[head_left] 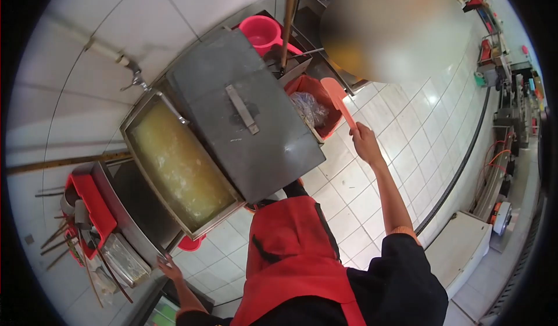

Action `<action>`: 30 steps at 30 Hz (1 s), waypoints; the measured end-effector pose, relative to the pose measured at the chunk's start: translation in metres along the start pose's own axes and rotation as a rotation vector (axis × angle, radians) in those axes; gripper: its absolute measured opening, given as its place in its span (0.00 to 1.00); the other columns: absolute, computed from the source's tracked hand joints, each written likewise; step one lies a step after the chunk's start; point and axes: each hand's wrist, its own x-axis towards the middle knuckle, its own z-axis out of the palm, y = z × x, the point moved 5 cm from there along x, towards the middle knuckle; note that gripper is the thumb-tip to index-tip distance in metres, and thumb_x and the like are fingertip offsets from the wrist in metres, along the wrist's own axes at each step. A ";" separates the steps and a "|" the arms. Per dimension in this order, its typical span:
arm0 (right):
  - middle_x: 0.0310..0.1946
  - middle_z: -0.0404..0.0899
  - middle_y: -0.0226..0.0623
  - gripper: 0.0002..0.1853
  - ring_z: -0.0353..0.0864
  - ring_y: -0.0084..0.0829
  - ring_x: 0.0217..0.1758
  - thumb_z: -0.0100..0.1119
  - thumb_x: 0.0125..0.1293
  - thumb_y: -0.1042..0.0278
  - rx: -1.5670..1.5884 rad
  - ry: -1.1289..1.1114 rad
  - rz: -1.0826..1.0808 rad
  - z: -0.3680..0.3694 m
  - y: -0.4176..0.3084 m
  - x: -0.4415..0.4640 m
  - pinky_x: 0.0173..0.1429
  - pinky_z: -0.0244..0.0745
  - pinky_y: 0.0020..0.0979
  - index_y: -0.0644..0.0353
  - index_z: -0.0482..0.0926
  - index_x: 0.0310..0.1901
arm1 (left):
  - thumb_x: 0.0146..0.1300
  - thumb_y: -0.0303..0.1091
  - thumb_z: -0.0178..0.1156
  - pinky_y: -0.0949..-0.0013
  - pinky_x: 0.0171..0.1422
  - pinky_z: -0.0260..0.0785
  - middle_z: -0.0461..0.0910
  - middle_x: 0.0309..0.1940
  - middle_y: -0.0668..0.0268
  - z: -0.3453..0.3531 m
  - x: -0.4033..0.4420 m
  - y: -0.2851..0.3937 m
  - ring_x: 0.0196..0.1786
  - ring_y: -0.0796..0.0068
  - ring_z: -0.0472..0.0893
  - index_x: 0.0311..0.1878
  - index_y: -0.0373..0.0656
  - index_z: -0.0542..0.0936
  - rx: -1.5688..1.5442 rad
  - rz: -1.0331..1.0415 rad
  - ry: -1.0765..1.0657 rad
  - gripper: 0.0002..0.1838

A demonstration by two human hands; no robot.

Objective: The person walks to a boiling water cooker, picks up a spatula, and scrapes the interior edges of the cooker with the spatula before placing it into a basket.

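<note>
My right hand [364,142] is closed around the handle of a pink spatula [335,90], held out over the tiled floor beside a red bin [331,115] with a clear plastic bag [310,109] in it. At lower left my left hand [169,266] is at the front edge of a metal counter [129,227], its fingers small and partly extended. Between my hands lie an open metal vat [180,163] of cloudy yellowish liquid and a grey metal lid [250,151] with a bar handle.
A tap [136,79] reaches from the wall over the vat. Behind the lid stands a pink dipper [260,33]. Red trays [93,209] with utensils sit at far left. A black hose [465,157] crosses the floor at right, near a white cabinet [459,250].
</note>
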 end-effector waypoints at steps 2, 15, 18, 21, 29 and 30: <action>0.26 0.78 0.53 0.12 0.79 0.53 0.30 0.45 0.72 0.63 -0.097 0.046 -0.043 0.008 0.024 0.035 0.36 0.73 0.48 0.64 0.74 0.39 | 0.72 0.51 0.53 0.48 0.66 0.63 0.67 0.63 0.43 0.003 -0.060 0.009 0.62 0.41 0.69 0.69 0.36 0.63 0.215 0.044 -0.032 0.33; 0.27 0.77 0.57 0.13 0.78 0.60 0.32 0.32 0.77 0.64 -0.094 0.098 0.352 0.238 0.290 0.034 0.32 0.67 0.53 0.65 0.64 0.47 | 0.73 0.51 0.53 0.48 0.66 0.62 0.60 0.66 0.44 -0.021 -0.152 0.063 0.64 0.43 0.65 0.71 0.37 0.59 0.420 -0.024 -0.303 0.34; 0.25 0.75 0.52 0.14 0.76 0.54 0.29 0.39 0.78 0.64 -0.083 0.282 0.360 0.186 0.233 0.004 0.33 0.67 0.49 0.66 0.70 0.39 | 0.74 0.46 0.52 0.47 0.68 0.60 0.63 0.64 0.43 -0.028 -0.101 0.037 0.64 0.44 0.66 0.71 0.34 0.59 0.486 0.294 -0.073 0.32; 0.33 0.76 0.37 0.18 0.73 0.28 0.39 0.40 0.79 0.61 0.104 0.402 0.201 0.145 0.223 -0.038 0.45 0.69 0.32 0.67 0.76 0.43 | 0.74 0.43 0.53 0.50 0.72 0.56 0.63 0.64 0.43 -0.019 -0.037 0.034 0.67 0.46 0.65 0.71 0.32 0.58 0.261 0.215 0.022 0.32; 0.37 0.77 0.37 0.16 0.72 0.23 0.33 0.41 0.79 0.62 0.065 0.455 -0.327 0.079 -0.037 -0.071 0.36 0.69 0.25 0.63 0.65 0.59 | 0.55 0.51 0.71 0.49 0.71 0.53 0.66 0.67 0.56 -0.008 0.079 0.062 0.70 0.51 0.64 0.68 0.42 0.66 0.171 0.103 0.320 0.41; 0.37 0.77 0.37 0.16 0.71 0.22 0.32 0.42 0.79 0.63 0.094 0.377 -0.456 0.089 -0.087 -0.068 0.35 0.67 0.24 0.63 0.64 0.60 | 0.53 0.52 0.71 0.47 0.71 0.51 0.65 0.68 0.60 -0.015 0.083 0.069 0.71 0.54 0.63 0.69 0.47 0.65 0.239 0.003 0.332 0.43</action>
